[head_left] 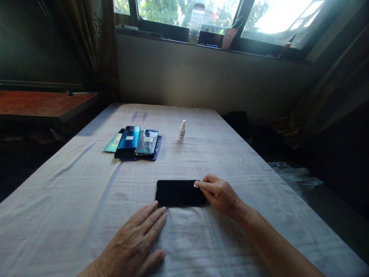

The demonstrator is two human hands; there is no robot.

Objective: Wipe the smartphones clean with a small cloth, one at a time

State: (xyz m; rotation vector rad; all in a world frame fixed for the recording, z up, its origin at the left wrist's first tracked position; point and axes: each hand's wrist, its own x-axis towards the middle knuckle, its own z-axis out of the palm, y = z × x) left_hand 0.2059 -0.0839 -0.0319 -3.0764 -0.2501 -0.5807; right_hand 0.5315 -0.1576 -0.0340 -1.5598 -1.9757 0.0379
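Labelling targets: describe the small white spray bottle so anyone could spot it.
On the cloth-covered table, beyond the flat black phone, stands a small white spray bottle, right of the pile of coloured phones. It alone stands upright there.

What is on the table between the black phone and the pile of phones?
Nothing: in the head view, only bare white tablecloth lies between the black phone and the pile of phones.

Home room: curtained window, cloth-covered table
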